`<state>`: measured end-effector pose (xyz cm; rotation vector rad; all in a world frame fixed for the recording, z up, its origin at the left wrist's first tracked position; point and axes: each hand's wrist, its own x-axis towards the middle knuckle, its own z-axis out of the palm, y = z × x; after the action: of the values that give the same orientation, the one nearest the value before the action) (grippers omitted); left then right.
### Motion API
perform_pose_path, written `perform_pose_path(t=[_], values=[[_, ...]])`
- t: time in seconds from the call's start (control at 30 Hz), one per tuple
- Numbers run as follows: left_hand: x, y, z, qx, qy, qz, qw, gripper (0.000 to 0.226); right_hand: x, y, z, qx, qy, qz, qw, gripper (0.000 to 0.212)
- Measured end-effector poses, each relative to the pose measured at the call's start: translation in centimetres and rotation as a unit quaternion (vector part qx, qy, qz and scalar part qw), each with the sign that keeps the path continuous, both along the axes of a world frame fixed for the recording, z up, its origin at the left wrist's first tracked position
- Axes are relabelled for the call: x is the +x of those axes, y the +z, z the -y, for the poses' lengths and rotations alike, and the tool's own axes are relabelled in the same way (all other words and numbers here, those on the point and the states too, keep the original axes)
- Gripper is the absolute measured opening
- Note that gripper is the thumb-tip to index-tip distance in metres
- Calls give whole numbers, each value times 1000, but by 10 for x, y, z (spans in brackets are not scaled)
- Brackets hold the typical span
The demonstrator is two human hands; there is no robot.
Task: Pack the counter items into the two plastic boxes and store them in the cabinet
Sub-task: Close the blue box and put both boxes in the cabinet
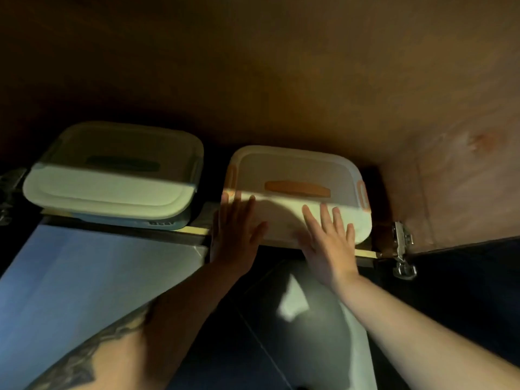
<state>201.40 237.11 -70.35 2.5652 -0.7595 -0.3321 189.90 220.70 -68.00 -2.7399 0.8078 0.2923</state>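
Boxes both sit inside the cabinet [309, 80] in the head view: the green box [112, 175] at about 9 o'clock from centre, lid on, and the orange box [295, 187] just right of centre, lid on, its front edge overhanging the shelf lip. Left hand [233, 235] lies flat against the orange box's front left corner, fingers straight, gripping nothing; right hand [329, 240] presses flat on its lid at 5 o'clock, fingers spread. Storing looks like the step in hand, nearly done. Next, likely, a level push until the box clears the lip, then shutting the door by the hinge [402, 249] at 3 o'clock.
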Motion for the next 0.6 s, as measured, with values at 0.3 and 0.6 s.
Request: perform_pose_path(t=[0.3,0.6], values=[[11,29,7,98,4,-69,993,63,17,25,-5,61,-29,-119,991,55],[-36,199,-111,11,153,-129,980,55,-18,193,-106,109,84,-121,983,55]])
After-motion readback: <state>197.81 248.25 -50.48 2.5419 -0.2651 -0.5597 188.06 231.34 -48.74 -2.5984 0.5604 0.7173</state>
